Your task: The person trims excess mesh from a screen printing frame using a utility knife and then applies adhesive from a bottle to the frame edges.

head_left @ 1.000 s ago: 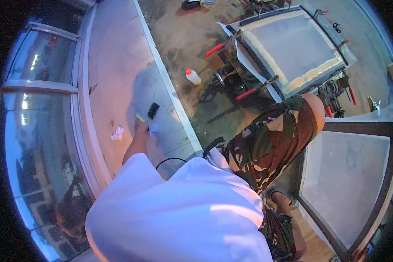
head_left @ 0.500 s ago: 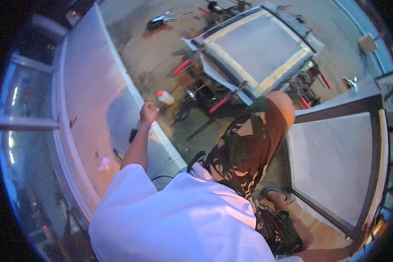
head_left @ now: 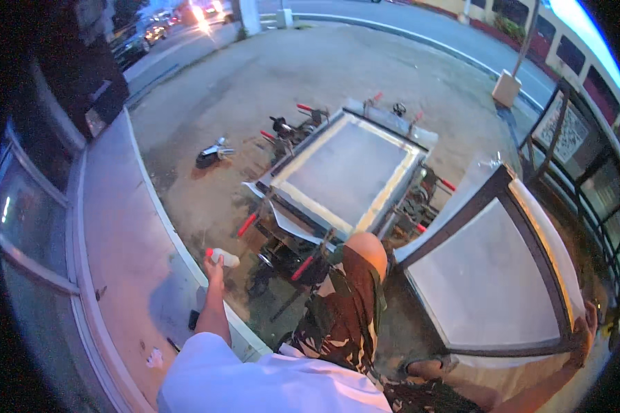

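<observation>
My left hand (head_left: pixel 215 277) is at a small white bottle (head_left: pixel 225 259) with a red cap, just past the ledge edge. Its fingers overlap the bottle near the cap and look closed around it, though the far side of the grip is hidden. At the lower right, my right hand (head_left: pixel 585 329) holds the edge of a dark-framed panel (head_left: pixel 489 282) with a pale, flat middle. This panel leans tilted beside my legs, and white sheeting shows along its edges.
Ahead, a second framed panel (head_left: pixel 351 172) with yellowish border strips lies flat, ringed by several red-handled clamps (head_left: pixel 248 224). A power tool (head_left: pixel 212 155) rests on the ground to its left. A pale ledge (head_left: pixel 127 241) runs along my left. A dark metal rack (head_left: pixel 565 151) stands right.
My view has tilted up, bringing the road into sight. My left hand has come from beside the bottle onto it. The right hand and the leaning panel's full frame now show.
</observation>
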Action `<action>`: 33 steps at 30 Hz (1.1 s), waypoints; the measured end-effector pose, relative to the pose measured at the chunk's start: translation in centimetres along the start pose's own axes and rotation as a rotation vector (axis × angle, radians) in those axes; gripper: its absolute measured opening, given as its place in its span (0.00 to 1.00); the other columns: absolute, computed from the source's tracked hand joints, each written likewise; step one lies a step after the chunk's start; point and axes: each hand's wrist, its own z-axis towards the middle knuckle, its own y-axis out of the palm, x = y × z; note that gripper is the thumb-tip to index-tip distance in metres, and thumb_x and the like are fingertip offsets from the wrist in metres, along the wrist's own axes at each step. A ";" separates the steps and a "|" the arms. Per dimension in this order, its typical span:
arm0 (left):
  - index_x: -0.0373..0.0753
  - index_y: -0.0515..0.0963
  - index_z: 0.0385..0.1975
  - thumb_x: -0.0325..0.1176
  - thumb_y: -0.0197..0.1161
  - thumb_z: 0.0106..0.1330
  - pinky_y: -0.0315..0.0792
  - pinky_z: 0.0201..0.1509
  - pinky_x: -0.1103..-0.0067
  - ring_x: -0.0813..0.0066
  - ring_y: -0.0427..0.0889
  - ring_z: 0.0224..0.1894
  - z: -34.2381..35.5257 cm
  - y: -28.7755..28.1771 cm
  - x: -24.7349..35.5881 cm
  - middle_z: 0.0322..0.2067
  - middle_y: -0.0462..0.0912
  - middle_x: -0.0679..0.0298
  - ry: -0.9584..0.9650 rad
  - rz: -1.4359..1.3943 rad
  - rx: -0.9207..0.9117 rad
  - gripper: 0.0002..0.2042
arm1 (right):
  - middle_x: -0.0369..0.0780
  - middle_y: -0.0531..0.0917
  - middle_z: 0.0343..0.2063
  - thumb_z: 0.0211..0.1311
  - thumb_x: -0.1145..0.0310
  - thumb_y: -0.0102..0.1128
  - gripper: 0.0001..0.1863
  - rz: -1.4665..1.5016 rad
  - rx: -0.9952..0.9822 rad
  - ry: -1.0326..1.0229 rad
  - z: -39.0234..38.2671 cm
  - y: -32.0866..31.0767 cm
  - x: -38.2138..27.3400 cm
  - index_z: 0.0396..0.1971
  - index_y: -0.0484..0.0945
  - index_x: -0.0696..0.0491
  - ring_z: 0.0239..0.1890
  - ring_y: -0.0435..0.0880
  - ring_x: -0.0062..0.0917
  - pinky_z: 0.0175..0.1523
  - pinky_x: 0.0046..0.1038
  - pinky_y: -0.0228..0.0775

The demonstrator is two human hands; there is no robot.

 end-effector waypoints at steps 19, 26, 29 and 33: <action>0.43 0.59 0.60 0.27 0.71 0.48 0.72 0.53 0.75 0.69 0.75 0.46 -30.7 34.9 51.9 0.41 0.73 0.64 0.247 -0.680 -1.652 0.37 | 0.29 0.67 0.19 0.57 0.77 0.55 0.10 0.275 0.172 -0.182 4.8 1.8 3.9 0.39 0.69 0.53 0.17 0.62 0.10 0.21 0.14 0.53; 0.43 0.58 0.60 0.44 0.64 0.63 0.79 0.46 0.66 0.68 0.76 0.44 -39.0 37.8 57.1 0.42 0.73 0.62 -0.024 -1.223 -1.783 0.30 | 0.30 0.71 0.23 0.55 0.72 0.59 0.05 0.108 0.015 -0.085 3.1 3.3 -0.2 0.31 0.73 0.53 0.22 0.68 0.13 0.25 0.16 0.58; 0.41 0.55 0.62 0.46 0.66 0.60 0.79 0.45 0.68 0.68 0.76 0.44 -41.4 39.8 52.7 0.43 0.73 0.60 0.040 -0.756 -1.826 0.35 | 0.31 0.73 0.24 0.55 0.71 0.59 0.04 0.089 0.054 -0.087 2.9 3.2 0.1 0.30 0.74 0.53 0.23 0.69 0.13 0.25 0.16 0.60; 0.38 0.57 0.64 0.44 0.74 0.52 0.76 0.46 0.75 0.73 0.74 0.44 -41.2 41.7 50.4 0.44 0.73 0.61 0.494 -0.405 -1.768 0.42 | 0.31 0.76 0.26 0.54 0.68 0.61 0.09 0.254 0.194 -0.060 3.9 1.7 3.5 0.33 0.76 0.56 0.27 0.73 0.16 0.29 0.17 0.64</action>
